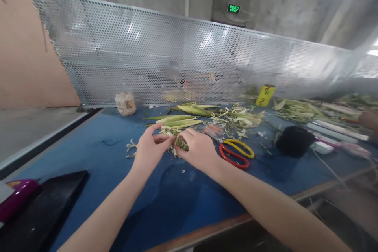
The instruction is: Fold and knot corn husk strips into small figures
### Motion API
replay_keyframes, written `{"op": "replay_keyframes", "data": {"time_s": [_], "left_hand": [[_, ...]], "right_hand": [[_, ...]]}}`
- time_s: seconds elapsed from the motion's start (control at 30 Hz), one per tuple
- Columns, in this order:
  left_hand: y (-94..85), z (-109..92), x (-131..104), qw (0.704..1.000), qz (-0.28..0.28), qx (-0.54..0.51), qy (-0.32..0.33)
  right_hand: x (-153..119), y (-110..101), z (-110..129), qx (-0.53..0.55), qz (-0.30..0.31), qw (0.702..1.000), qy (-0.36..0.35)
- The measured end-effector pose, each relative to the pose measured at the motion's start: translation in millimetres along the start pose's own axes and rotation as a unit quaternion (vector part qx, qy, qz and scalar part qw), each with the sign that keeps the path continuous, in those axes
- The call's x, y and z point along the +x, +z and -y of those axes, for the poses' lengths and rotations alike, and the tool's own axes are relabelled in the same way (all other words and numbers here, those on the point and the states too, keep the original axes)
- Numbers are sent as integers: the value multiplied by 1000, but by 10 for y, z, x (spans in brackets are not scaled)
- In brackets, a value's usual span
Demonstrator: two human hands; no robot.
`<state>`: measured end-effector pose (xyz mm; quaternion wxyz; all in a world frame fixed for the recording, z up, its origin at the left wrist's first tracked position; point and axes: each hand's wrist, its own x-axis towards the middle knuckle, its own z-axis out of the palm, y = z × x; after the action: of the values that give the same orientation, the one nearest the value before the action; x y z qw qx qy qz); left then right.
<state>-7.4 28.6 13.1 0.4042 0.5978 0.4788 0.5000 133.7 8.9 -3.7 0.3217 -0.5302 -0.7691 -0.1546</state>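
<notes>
My right hand (198,147) is closed around a small greenish bundle (181,144) that looks like bound plant strips, most of it hidden by the fingers. Close beside it, my left hand (151,145) has its thumb and fingers drawn together at the bundle's left side; what they pinch is too small to make out. Pale cut scraps (130,146) lie around the hands. Just beyond them are long green husk-like leaves (177,120). Scissors with one red and one yellow handle (236,152) rest to the right of my right hand.
Shredded leaf strips (236,118) are spread over the blue table (97,157). A wrapped roll (125,103) and a yellow can-like cylinder (265,95) stand by the perforated metal screen (147,55). A black fuzzy object (295,141) sits right; a black tray (56,197) is at front left. Another person's hand (369,120) shows far right.
</notes>
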Motion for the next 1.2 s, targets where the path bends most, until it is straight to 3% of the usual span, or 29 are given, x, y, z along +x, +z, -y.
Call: {"op": "replay_keyframes", "data": {"time_s": [0.13,0.3,0.47,0.67,0.83,1.2], "left_hand": [[2,35,8,1000,13,11,-2],[-16,97,29,999,23,46,8],[-43,83,47,993,17,112,29],[-42,54,30,987,34,147,48],[-33,20,7,988,23,144,48],[-9,-22,9,995,9,95,6]], "right_hand": [[4,19,-1,-36,5,999,-31],[18,-10,9,-43,57,997,-28],[32,-44,-68,106,87,990,21],[85,66,-207,311,99,944,49],[104,84,-206,381,83,915,103],[88,36,-166,360,28,927,98]]}}
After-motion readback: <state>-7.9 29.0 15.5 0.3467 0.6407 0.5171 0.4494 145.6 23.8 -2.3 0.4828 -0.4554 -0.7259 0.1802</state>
